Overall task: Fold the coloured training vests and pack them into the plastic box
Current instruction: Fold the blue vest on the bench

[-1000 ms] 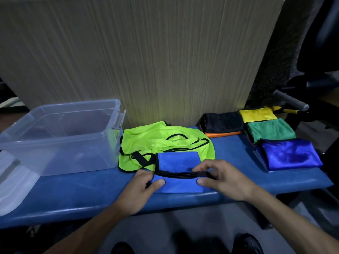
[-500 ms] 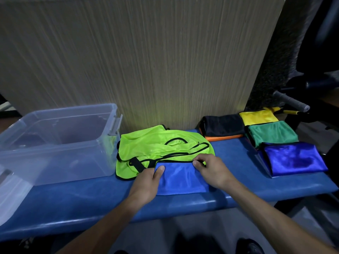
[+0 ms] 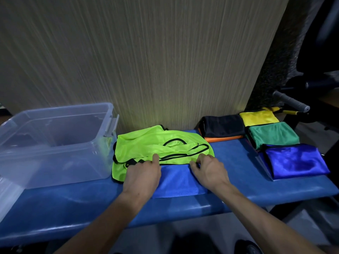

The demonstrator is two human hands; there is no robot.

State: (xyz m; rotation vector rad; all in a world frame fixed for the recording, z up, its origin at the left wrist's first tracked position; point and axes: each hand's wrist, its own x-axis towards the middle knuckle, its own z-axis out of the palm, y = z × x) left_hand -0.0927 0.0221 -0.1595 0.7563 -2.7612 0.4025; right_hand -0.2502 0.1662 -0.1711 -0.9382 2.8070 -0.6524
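Plastic box (image 3: 55, 143), clear and uncovered, stands at the left end of the blue padded surface (image 3: 238, 189). Just beside it lies an unfolded lime vest (image 3: 146, 145) with black trim, and a folded blue vest (image 3: 176, 182) touches its near edge. Left hand (image 3: 142, 176) lies flat on the blue vest's left side, fingers straight, tips on the lime one. Right hand (image 3: 208, 168) curls its fingers over the blue vest's far right corner, pinching it.
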